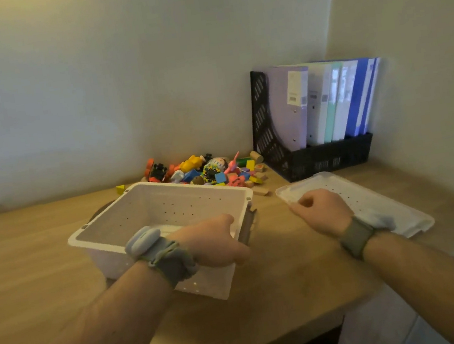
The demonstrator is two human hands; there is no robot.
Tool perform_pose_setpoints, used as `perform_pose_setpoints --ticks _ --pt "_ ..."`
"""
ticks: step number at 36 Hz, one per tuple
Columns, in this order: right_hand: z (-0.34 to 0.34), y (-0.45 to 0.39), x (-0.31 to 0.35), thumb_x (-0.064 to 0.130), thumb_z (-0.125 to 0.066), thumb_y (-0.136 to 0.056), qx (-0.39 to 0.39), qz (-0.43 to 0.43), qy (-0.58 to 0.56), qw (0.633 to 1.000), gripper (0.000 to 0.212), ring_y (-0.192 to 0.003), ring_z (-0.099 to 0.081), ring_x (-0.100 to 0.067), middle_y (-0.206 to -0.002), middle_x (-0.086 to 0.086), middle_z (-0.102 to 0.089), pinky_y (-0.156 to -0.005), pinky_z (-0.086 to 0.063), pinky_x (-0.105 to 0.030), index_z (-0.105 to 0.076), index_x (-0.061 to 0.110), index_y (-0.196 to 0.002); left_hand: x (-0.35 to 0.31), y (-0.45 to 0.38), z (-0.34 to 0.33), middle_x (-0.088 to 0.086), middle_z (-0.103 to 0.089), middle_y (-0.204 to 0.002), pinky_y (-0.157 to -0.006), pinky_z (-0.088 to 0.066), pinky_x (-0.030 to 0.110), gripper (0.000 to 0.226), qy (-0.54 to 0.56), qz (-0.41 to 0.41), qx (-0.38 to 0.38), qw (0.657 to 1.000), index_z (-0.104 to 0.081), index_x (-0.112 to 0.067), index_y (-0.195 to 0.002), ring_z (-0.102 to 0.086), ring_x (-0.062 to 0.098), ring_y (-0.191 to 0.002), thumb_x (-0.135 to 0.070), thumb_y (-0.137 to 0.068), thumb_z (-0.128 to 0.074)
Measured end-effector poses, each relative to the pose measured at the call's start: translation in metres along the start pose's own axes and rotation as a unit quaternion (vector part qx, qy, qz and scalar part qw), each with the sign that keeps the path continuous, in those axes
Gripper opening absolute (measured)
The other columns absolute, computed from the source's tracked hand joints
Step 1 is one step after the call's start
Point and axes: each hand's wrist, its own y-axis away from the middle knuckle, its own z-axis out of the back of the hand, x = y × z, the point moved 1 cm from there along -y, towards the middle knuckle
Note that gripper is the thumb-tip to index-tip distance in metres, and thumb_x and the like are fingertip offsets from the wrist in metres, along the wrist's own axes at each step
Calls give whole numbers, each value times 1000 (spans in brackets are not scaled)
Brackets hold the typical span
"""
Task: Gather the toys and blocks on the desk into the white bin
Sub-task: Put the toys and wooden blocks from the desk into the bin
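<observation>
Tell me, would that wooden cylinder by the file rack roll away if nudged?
Probably. The cylinder lies on its side on the smooth desk, so a nudge could roll it. The rack and the toy pile flank it, likely stopping it soon.

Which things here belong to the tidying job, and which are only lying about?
Job: toy pile; white bin, its near rim gripped by the left hand.

Lying about: bin lid under the right hand; file rack with folders; desk.
</observation>
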Motion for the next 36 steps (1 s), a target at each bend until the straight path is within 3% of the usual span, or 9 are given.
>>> perform_pose_setpoints --ticks 2,5,9,13,18,23,31,34,36 --pt "-4 -1 24 46 -55 -92 26 1 -103 994 38 -69 -58 -17 -89 -10 -69 -67 -51 -38 -69 11 -88 7 11 4 -1 -54 -131 -84 -50 34 83 -9 2 10 1000 -28 -32 -145 -55 22 -111 -41 -72 -66" --pt "-19 -1 73 52 -48 -94 117 -23 -249 961 44 -54 -53 -18 -92 -10 -68 -47 -40 -28 -66 12 -91 27 30 11 -2 -58 -122 -88 -52 38 75 -28 17 20 999 -38 -35 -139 -57 20 -105 -37 -70 -67" --pt "-42 3 131 58 -47 -90 205 -19 -287 935 48 -55 -56 -19 -91 -11 -67 -47 -38 -28 -65 16 -102 54 54 19 -2 -60 -116 -87 -53 38 67 -43 51 16 998 -44 -37 -135 -57 18 -101 -29 -72 -66" --pt "-59 11 162 21 -57 -92 235 9 -255 938 12 -44 -57 -17 -77 -13 -59 -43 -39 -27 -63 10 -94 82 77 29 -4 -59 -116 -89 -49 34 58 -76 84 13 993 -50 -32 -132 -54 16 -103 -21 -77 -63" --pt "-85 30 202 9 -56 -91 289 -14 -327 900 11 -52 -62 -21 -83 -13 -58 -49 -51 -28 -59 2 -98 131 102 44 -3 -59 -116 -87 -48 29 47 -111 146 -31 983 -55 -29 -129 -55 17 -104 -18 -84 -53" --pt "-111 47 236 10 -58 -93 324 -28 -388 862 5 -51 -64 -19 -83 -11 -55 -63 -58 -34 -57 5 -94 164 108 55 -4 -60 -118 -91 -50 33 37 -74 187 -115 973 -57 -29 -123 -57 18 -104 -21 -88 -51" --pt "-135 57 265 13 -60 -93 326 -40 -456 827 7 -59 -66 -18 -88 -12 -60 -53 -59 -28 -57 7 -95 171 100 58 -6 -59 -118 -92 -49 33 44 -17 189 -197 962 -51 -26 -128 -56 16 -103 -25 -86 -62" --pt "-137 50 260 22 -58 -95 326 -49 -446 832 20 -74 -69 -24 -102 -15 -62 -49 -55 -26 -56 7 -107 168 93 57 -6 -57 -122 -94 -49 34 47 -5 180 -221 959 -50 -26 -129 -55 16 -105 -21 -84 -66" --pt "-134 40 250 29 -56 -96 312 -59 -418 851 29 -74 -69 -24 -106 -12 -60 -48 -55 -26 -52 10 -118 165 87 59 -5 -56 -124 -96 -49 34 48 8 165 -247 955 -51 -26 -129 -55 17 -107 -16 -84 -65"
